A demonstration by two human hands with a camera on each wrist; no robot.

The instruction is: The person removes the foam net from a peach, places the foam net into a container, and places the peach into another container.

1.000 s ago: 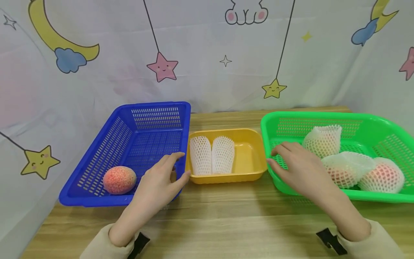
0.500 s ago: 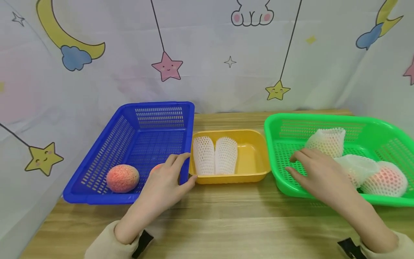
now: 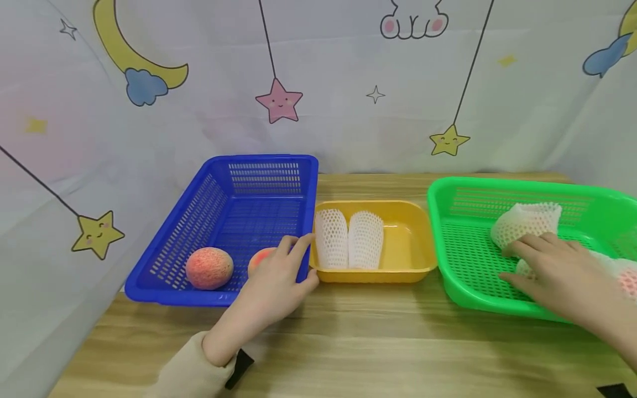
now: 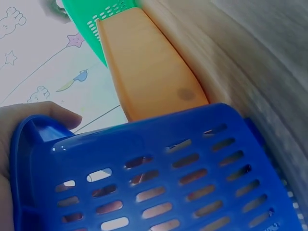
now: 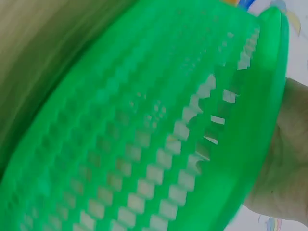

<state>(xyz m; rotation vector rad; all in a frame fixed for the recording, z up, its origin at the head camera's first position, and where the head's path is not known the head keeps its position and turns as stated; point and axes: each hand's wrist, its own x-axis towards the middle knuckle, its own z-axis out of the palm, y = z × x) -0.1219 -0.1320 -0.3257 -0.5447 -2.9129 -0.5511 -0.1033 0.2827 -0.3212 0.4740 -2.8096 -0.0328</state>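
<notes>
My left hand (image 3: 273, 287) lies over the front right corner of a blue basket (image 3: 189, 298), its fingers reaching past the rim and loosely bent. A bare peach (image 3: 209, 268) sits left of it in the basket. Another peach (image 3: 257, 261) is half hidden behind that hand. Over the green basket (image 3: 434, 232), my right hand (image 3: 567, 276) hovers with relaxed fingers among peaches in white foam nets. One netted peach (image 3: 525, 224) sits just beyond the fingertips, another (image 3: 525, 269) is mostly covered by the hand, and a third (image 3: 629, 282) shows at the right edge.
Between the baskets stands a yellow tray (image 3: 405, 243) holding two foam net sleeves (image 3: 365, 240) side by side. All three containers are on a wooden table (image 3: 378, 342). A printed cloth (image 3: 338, 127) hangs behind.
The head view has shifted, moving the containers rightward in it. My right hand has moved right from the green basket's left rim to over the netted peaches. My left hand stays at the blue basket's corner.
</notes>
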